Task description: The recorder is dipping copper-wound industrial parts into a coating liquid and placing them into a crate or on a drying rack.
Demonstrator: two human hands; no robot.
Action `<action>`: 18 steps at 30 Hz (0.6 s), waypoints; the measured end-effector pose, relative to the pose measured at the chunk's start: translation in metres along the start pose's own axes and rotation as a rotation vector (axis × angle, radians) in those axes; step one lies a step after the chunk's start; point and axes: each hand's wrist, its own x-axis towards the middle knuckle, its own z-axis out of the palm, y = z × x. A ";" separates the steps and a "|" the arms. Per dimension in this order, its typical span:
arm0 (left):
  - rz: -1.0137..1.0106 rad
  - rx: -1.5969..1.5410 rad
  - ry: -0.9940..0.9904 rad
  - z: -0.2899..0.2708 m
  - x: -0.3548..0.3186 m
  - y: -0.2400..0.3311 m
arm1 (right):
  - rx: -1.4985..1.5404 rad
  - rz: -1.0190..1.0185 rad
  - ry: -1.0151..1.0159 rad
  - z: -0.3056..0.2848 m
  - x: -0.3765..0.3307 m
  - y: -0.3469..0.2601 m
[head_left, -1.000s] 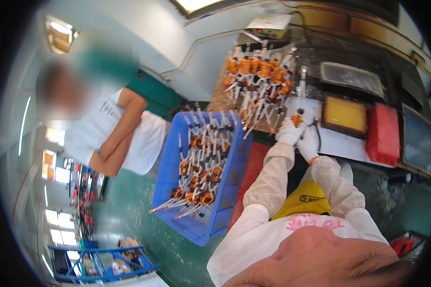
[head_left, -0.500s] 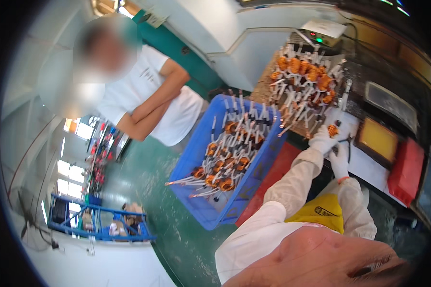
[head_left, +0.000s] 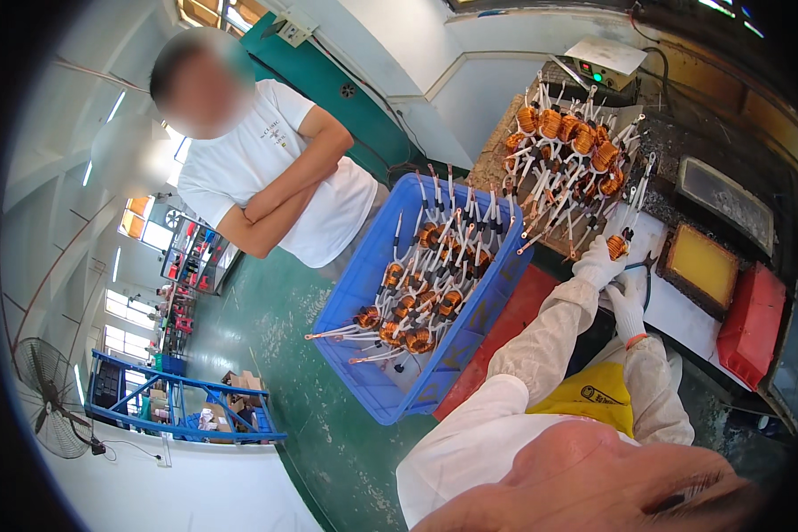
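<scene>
Head view: grips one copper coil (head_left: 617,246) in the gloved left hand (head_left: 599,262), with fingers closed around its lower side. Note the position of this coil at the white sheet (head_left: 674,310) on the surface (head_left: 683,133), with white leads pointing away from the body; cannot tell about contact with the sheet. Holds the gloved right hand (head_left: 629,306) just beside the left, near a dark tool (head_left: 649,263) with spread handles. Cannot tell about any closure of the right hand on this tool.

Locate a pile of similar coils (head_left: 581,142) to the left of the held coil, heaped on a brown board (head_left: 496,155) with leads in many directions. Behind the pile, see a control box (head_left: 605,75) with a lit green lamp. To the right of the hands, find a dark-rimmed pan (head_left: 693,298) with yellow contents, a grey tray (head_left: 725,202) beyond it and a red box (head_left: 752,324) nearer the body.

Farther left, see a blue crate (head_left: 477,324) with more coils and leads inside, some over its rim. Beyond the crate, observe a person (head_left: 275,168) in a white shirt, with folded arms. On the green floor (head_left: 328,452), at far left, note a blue rack (head_left: 186,412).
</scene>
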 end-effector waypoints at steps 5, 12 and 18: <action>0.002 0.005 0.002 0.003 -0.001 0.003 | -0.098 -0.035 0.046 -0.010 0.011 0.020; 0.021 -0.003 0.016 0.002 -0.004 0.000 | -0.078 -0.100 0.124 -0.007 0.006 0.008; 0.026 0.009 0.029 0.004 -0.004 0.002 | -0.142 -0.222 0.207 -0.012 0.014 0.013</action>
